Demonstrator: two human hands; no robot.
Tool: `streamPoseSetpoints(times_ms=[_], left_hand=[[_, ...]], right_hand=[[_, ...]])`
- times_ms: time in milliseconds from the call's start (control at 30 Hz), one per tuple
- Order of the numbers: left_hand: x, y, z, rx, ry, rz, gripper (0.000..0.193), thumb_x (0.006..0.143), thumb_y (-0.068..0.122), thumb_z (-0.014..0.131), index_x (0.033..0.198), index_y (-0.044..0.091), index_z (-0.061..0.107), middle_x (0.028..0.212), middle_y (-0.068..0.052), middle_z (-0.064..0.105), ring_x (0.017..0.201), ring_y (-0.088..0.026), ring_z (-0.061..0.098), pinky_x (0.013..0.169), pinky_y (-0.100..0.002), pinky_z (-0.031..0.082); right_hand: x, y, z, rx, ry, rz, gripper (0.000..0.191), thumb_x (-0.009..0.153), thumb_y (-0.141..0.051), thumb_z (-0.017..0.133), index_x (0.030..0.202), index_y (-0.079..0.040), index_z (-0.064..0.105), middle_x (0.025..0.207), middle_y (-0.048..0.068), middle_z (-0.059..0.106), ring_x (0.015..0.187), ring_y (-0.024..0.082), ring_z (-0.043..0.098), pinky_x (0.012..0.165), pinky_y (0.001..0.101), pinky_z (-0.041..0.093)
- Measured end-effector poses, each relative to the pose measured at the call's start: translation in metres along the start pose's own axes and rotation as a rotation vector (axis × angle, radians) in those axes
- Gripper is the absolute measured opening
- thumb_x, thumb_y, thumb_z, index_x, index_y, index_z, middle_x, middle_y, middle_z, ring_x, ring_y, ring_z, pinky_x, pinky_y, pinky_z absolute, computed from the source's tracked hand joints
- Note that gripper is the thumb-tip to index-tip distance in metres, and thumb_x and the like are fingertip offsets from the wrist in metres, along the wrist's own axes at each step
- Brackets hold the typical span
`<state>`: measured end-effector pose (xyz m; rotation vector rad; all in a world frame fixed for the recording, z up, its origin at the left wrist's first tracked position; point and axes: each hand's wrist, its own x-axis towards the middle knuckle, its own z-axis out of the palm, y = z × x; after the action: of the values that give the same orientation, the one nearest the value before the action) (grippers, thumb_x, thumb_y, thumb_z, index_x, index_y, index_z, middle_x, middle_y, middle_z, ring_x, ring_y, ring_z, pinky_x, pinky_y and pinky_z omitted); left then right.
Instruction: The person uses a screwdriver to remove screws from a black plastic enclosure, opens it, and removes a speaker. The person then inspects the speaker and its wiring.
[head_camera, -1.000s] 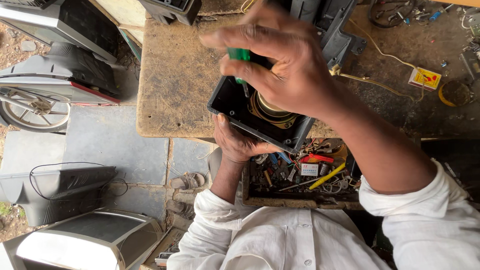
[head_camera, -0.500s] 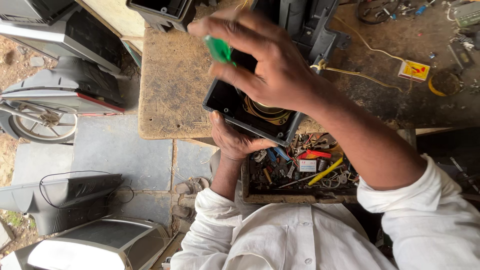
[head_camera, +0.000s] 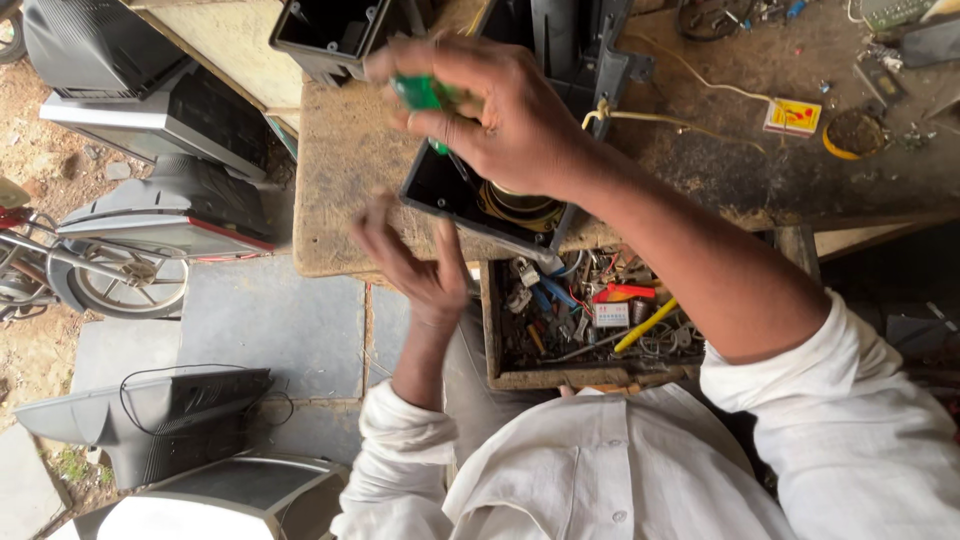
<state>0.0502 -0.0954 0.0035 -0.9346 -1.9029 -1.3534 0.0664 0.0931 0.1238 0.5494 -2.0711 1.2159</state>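
My right hand grips a green-handled screwdriver, its shaft pointing down into a black plastic casing with a copper-coloured coil inside. The casing lies tilted at the near edge of a worn wooden workbench. My left hand hovers just left of and below the casing, fingers spread and blurred, holding nothing and not touching it.
An open wooden drawer under the bench holds several small tools, wires and parts. More black housings and a yellow box sit on the bench. Old television sets and a bicycle wheel stand on the ground to the left.
My left hand has let go of the underside of the casing and swung out to the left, now open. The right hand keeps the screwdriver at the casing.
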Motion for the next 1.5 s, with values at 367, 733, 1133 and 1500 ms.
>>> streamPoseSetpoints(times_ms=[367,733,1133,1500], left_hand=[[0.089,0.024,-0.023,-0.191,-0.452,-0.018,0.058,0.098,-0.002,0.070,0.148,0.000,0.042,0.116,-0.011,0.075,0.111,-0.022,0.076,0.095,-0.034,0.062],[0.109,0.023,-0.017,-0.019,-0.687,0.069,0.057,0.084,0.000,0.072,0.136,-0.001,0.048,0.105,-0.014,0.076,0.100,-0.033,0.075,0.095,-0.046,0.056],[0.137,0.004,-0.002,0.070,-0.863,0.196,0.024,0.085,0.005,0.073,0.107,0.002,0.062,0.085,-0.015,0.071,0.080,-0.034,0.070,0.085,-0.047,0.055],[0.147,-0.005,0.021,-0.048,-1.139,0.144,0.015,0.090,-0.003,0.063,0.106,-0.002,0.064,0.082,-0.010,0.071,0.063,-0.016,0.068,0.055,-0.025,0.056]], right_hand=[[-0.011,-0.005,-0.005,-0.040,0.040,-0.107,0.041,0.112,0.005,0.063,0.149,-0.010,0.051,0.142,0.010,0.061,0.126,0.016,0.070,0.113,0.0260,0.062],[-0.014,-0.011,-0.015,-0.310,0.066,-0.195,0.044,0.103,-0.006,0.075,0.142,-0.005,0.056,0.129,0.012,0.064,0.120,0.026,0.065,0.108,0.0358,0.055],[-0.011,-0.016,-0.009,-0.188,0.071,-0.066,0.037,0.101,-0.007,0.078,0.134,-0.014,0.064,0.113,0.011,0.064,0.104,0.024,0.067,0.093,0.0377,0.059],[-0.025,-0.019,-0.022,0.189,0.021,-0.041,0.044,0.106,0.007,0.055,0.146,-0.011,0.048,0.130,0.009,0.061,0.126,0.020,0.067,0.112,0.0353,0.059]])
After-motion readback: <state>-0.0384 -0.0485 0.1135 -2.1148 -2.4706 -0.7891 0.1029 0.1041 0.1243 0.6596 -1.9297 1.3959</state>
